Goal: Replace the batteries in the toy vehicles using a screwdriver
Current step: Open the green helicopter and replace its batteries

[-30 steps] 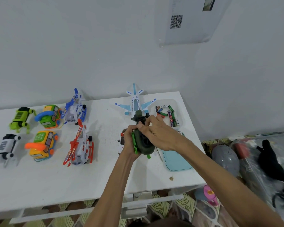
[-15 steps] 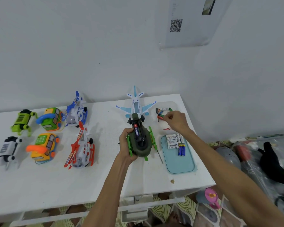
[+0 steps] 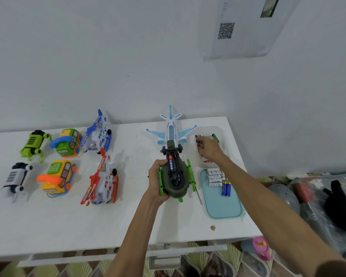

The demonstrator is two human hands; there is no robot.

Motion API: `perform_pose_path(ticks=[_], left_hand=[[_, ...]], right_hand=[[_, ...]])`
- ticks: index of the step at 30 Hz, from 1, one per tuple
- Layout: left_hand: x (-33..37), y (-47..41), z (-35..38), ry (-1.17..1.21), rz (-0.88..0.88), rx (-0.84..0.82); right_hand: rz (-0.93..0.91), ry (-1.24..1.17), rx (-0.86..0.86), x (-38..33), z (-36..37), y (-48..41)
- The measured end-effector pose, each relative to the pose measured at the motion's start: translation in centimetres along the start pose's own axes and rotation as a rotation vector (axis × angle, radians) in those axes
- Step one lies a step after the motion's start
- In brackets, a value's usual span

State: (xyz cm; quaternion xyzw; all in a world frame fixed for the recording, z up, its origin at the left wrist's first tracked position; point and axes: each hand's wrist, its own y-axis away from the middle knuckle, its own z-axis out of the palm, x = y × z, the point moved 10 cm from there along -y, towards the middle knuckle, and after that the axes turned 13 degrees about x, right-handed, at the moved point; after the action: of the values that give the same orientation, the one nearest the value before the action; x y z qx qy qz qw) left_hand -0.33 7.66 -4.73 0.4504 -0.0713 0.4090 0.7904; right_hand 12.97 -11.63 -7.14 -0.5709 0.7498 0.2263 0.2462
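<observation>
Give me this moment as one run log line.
step: battery swap | left hand: grips helicopter, belly up, battery showing | right hand: at white tray, grasp unclear | screwdriver: lying by blue tray

- Bright, even and diffuse all over; white table [image 3: 48, 226] and wall [image 3: 88, 66] close to washed out.
- Only pale, soft-edged shadows, hugging the toys on the tabletop.
- Strongly bowed by the wide lens: front edge of the table curving, forearms stretched toward the bottom corners.
- Sharpest at centre, on the green helicopter [image 3: 175, 182].
- Smeared and soft at the lower right, around the dark bags [image 3: 328, 196]; mild compression mush in fine detail.
</observation>
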Motion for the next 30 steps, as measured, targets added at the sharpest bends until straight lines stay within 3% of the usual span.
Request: perform_pose_path(ticks=[4,9,13,20,25,30], left_hand=[[-0.5,-0.4,0.0,0.012,-0.017,0.003],[-0.4,-0.8,0.1,0.016,-0.014,0.004],[-0.2,-0.9,-0.2,0.002,-0.005,0.008],[0.7,-0.8,-0.3,-0.018,0.020,0.037],[1.8,-1.0,0.5,-0.052,0.062,0.046],[2.2,-1.0,1.3,-0.034,0.085,0.004]], right_hand=[[0.078,-0.056,0.055,1.1,-1.1,0.3],[-0.005,0.307,0.180,1.7,-2.0,0.6],[0.020,0.304,0.155,1.9,-1.9,0.5],[0.159,-0.271,0.210,-0.5,-6.1,2.3],[0.265,-0.772,-0.097,-5.8,-7.1,6.1],[0.206,-0.795,-0.280,-9.9,-7.8,10.4]])
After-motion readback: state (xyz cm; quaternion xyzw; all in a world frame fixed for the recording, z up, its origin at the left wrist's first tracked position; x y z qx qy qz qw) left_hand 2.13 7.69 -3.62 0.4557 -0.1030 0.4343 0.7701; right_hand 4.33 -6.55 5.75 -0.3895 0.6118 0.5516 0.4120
